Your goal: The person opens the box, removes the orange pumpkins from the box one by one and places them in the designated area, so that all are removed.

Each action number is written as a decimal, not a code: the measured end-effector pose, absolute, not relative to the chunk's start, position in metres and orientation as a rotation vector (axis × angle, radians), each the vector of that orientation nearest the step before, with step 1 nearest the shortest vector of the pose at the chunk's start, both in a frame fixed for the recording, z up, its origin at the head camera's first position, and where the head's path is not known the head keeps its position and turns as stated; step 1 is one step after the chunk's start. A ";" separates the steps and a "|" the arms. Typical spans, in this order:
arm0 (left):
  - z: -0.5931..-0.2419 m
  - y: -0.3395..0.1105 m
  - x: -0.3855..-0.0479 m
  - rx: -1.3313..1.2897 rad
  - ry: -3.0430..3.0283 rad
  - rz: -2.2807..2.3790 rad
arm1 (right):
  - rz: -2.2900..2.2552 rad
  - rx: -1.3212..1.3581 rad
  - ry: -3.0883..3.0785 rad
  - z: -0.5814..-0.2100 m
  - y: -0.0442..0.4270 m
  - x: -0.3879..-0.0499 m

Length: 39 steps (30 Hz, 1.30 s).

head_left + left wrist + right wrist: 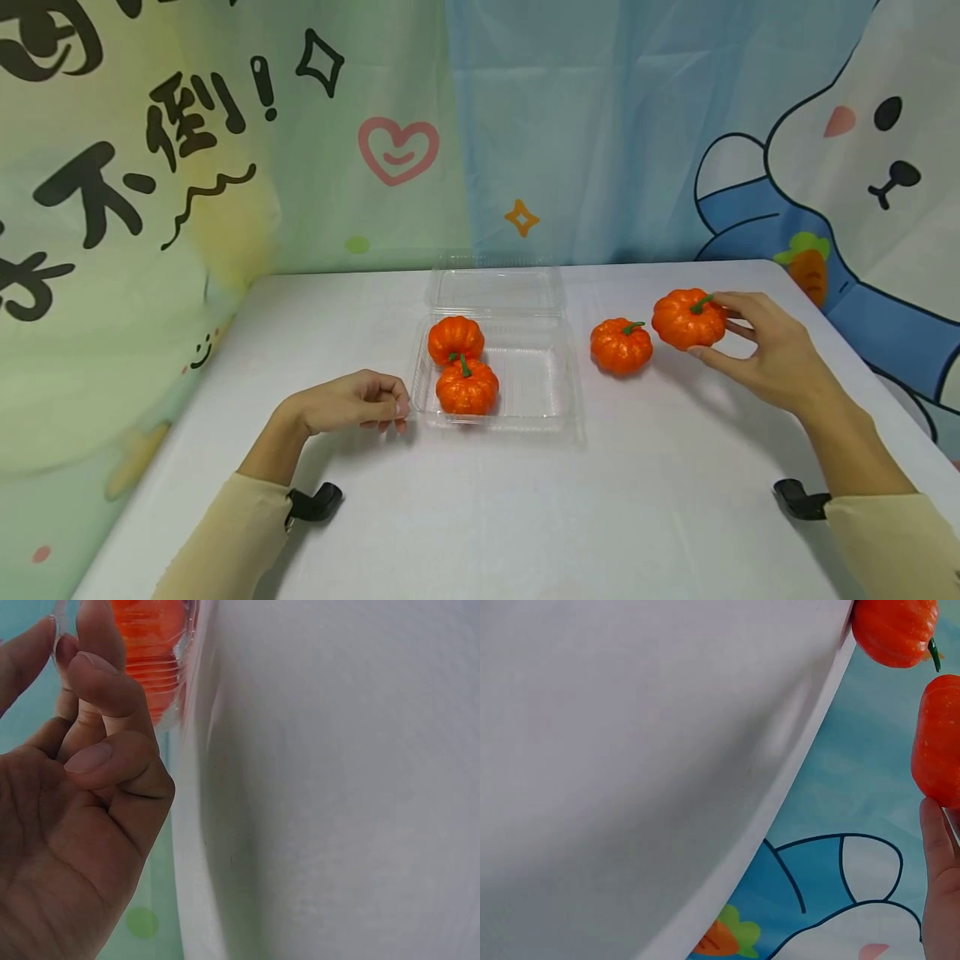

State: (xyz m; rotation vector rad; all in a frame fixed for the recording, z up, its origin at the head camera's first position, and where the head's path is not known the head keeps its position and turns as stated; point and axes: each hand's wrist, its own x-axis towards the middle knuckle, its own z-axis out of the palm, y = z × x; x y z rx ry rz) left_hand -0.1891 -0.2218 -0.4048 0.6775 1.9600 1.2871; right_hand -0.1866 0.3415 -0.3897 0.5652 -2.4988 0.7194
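Here I count four pumpkins (pixel 468 393), one clear box (pixel 532 383) mid-frame; left hand (pixel 348 403) pinches its rim, right hand (pixel 776 354) the rightmost pumpkin (pixel 681 321); white table (pixel 585 517) below, printed backdrop (pixel 585 108) above.

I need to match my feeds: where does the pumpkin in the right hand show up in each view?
Head: the held pumpkin is right of centre, pinched in the right hand.
Left wrist: not in it; the orange at the top is a boxed pumpkin.
Right wrist: at the right edge, mid-height, cut off by the frame.
Shared landmark: the white table, in all three views.
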 end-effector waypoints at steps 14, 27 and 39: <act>-0.405 -0.222 -0.190 0.681 1.960 1.282 | 0.747 0.418 -2.717 -0.398 0.351 -0.185; -0.404 -0.221 -0.189 0.677 1.956 1.285 | 0.697 0.429 -2.898 -0.401 0.354 -0.184; -0.405 -0.223 -0.188 0.661 1.959 1.288 | 0.706 0.398 -2.979 -0.400 0.352 -0.184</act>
